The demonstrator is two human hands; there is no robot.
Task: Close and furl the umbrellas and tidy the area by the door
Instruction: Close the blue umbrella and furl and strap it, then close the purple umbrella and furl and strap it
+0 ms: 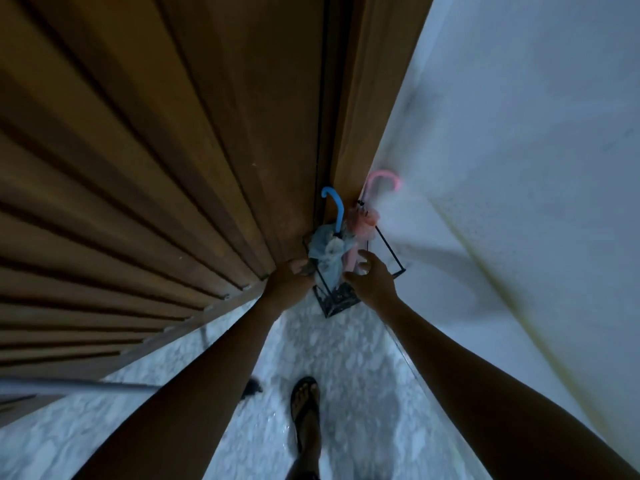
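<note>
The left grip [289,280] curls around the near-left corner of the black wire umbrella stand [337,301]; the right grip [372,277] hovers open, fingers spread, at its right side. Between and just beyond them, the furled blue umbrella [327,254] and pink umbrella [363,216] stand inside it.

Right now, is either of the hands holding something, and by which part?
The left hand seems to grip the black wire stand at the left edge of its top rim. The right hand is open and holds nothing.
</note>
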